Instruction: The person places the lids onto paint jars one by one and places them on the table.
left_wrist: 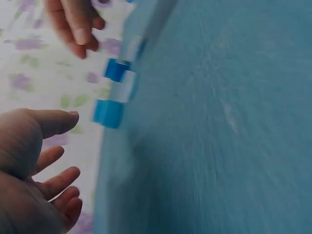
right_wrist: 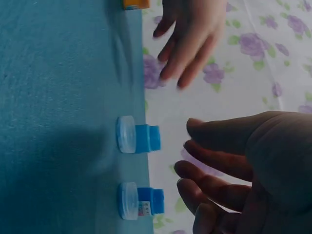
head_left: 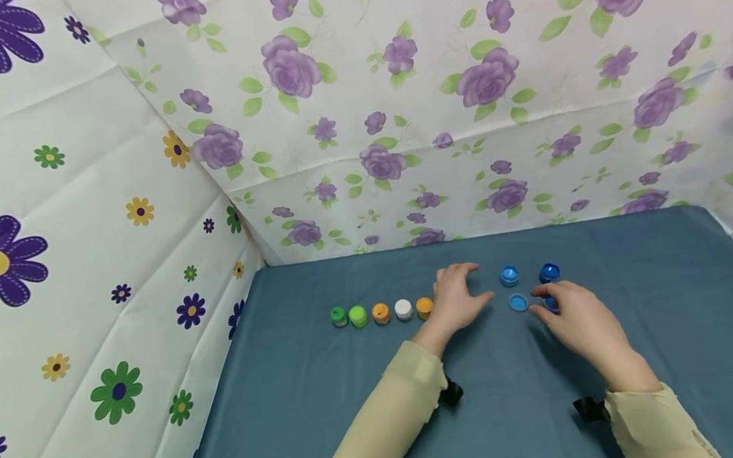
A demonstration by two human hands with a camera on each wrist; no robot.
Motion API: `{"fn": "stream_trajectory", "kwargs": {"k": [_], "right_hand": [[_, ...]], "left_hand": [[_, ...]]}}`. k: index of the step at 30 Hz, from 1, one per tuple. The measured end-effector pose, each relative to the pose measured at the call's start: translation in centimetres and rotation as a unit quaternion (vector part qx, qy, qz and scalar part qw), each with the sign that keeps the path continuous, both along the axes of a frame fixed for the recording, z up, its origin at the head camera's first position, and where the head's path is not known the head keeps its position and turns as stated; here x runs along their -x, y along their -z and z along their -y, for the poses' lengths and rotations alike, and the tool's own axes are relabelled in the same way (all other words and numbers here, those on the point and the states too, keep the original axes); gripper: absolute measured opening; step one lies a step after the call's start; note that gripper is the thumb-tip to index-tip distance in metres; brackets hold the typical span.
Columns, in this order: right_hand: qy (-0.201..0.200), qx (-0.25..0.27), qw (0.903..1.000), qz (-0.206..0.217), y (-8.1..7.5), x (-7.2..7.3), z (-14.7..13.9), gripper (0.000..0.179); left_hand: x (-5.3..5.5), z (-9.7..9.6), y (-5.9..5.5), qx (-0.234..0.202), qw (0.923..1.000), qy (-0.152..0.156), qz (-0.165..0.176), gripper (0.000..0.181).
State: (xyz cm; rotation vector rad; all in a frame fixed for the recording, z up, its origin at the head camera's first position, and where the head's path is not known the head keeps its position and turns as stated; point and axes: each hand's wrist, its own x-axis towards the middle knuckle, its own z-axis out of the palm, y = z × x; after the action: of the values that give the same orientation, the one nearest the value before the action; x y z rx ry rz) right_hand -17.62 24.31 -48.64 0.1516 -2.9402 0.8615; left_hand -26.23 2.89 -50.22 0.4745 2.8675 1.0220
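Note:
Two small open paint jars stand on the table, a light blue jar and a dark blue jar. In front of them lie a light blue lid and a dark blue lid, the latter partly hidden by fingers. My right hand hovers beside the dark blue lid, thumb and fingers apart and nothing between them. To the left of the light blue jar, my left hand is held above the table with spread fingers, holding nothing. Both wrist views show the hands apart from the jars.
Left of my left hand runs a row of capped paint jars: dark green, light green, orange, white and yellow-orange. A blue cloth covers the table. Flowered sheets hang behind and at the left.

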Motion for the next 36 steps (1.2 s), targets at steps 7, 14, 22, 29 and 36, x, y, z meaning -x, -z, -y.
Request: {"fn": "stream_trajectory", "kwargs": {"k": [7,14,22,29,36], "right_hand": [[-0.018,-0.05,0.9985,0.014,0.8,0.9,2.0,0.046],[-0.022,-0.084,0.9961,0.018,1.2,1.7,3.4,0.052],[-0.011,-0.087,0.9959,0.022,1.3,2.0,3.7,0.05],[-0.007,-0.1,0.9941,0.041,1.8,2.4,4.0,0.051],[0.002,-0.104,0.994,0.035,2.0,2.6,3.7,0.044]], "left_hand": [[2.1,-3.6,1.2,0.042,0.997,-0.045,0.047,0.06],[2.6,-4.9,0.8,0.08,0.9942,-0.057,0.044,0.052],[2.5,-5.4,0.9,0.084,0.9939,-0.062,0.035,0.042],[2.6,-5.3,1.3,0.076,0.9942,-0.068,0.036,0.039],[2.5,-4.6,1.2,-0.019,0.9973,-0.057,0.042,0.034]]}}
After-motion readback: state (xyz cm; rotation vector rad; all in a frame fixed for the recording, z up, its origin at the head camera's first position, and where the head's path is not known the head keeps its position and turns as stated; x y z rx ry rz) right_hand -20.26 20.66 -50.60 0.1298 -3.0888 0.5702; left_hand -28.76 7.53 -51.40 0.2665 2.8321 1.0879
